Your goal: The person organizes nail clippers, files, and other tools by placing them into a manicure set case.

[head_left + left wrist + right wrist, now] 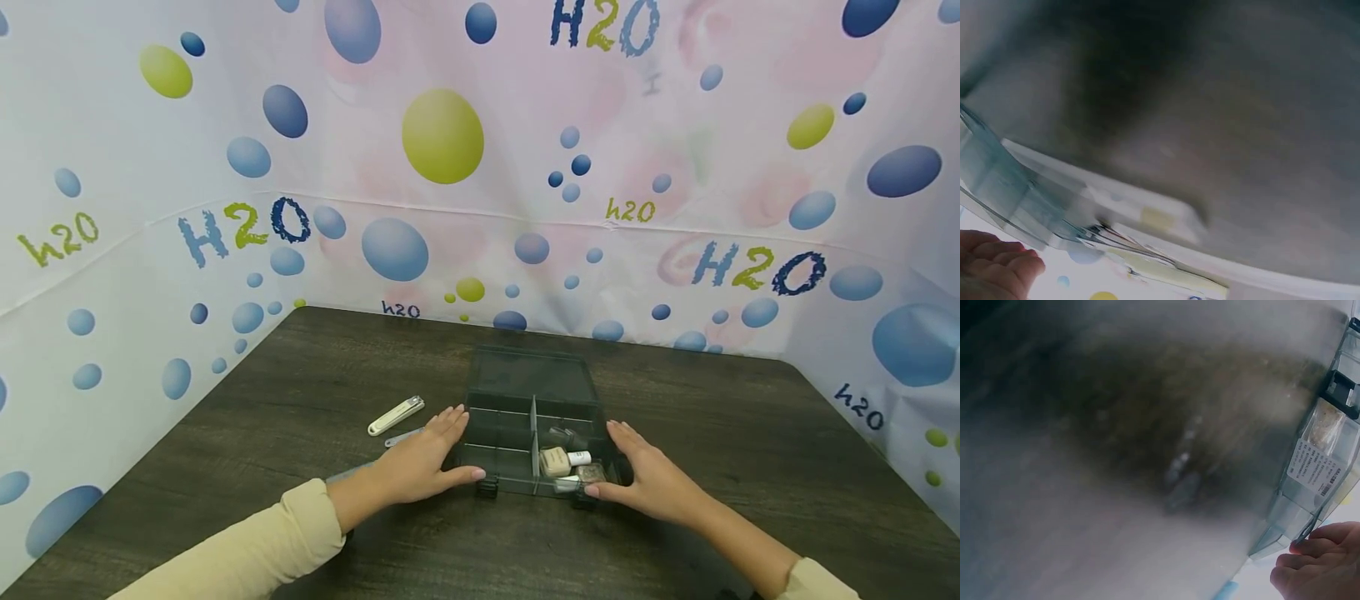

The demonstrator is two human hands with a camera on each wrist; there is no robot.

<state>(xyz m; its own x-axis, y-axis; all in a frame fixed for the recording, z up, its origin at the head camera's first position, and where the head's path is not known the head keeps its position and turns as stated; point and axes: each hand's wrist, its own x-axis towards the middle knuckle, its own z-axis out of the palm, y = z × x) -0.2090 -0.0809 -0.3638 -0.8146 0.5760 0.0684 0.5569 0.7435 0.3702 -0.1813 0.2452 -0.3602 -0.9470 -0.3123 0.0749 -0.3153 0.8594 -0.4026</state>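
Note:
A dark see-through plastic organizer box (497, 460) with dividers sits on the table, its lid (534, 375) folded back. In its right-hand compartments lie a beige nail polish bottle (555, 462) with a white cap and a glittery bottle (591, 473). My left hand (423, 458) is at the box's left side, thumb near the front left latch. On the other side, my right hand (652, 479) has its fingers along the wall and its thumb by the front right latch (582, 498). Fingers of both hands are extended. In the right wrist view, the fingertips (1300, 550) meet the box edge.
Left of the box lie a cream nail clipper (396, 416) and a slim metal tool (403, 437), partly behind my left hand. A greyish item (349, 472) shows beside my left wrist, mostly hidden. A patterned sheet (450, 250) hangs behind the dark wooden table (675, 400).

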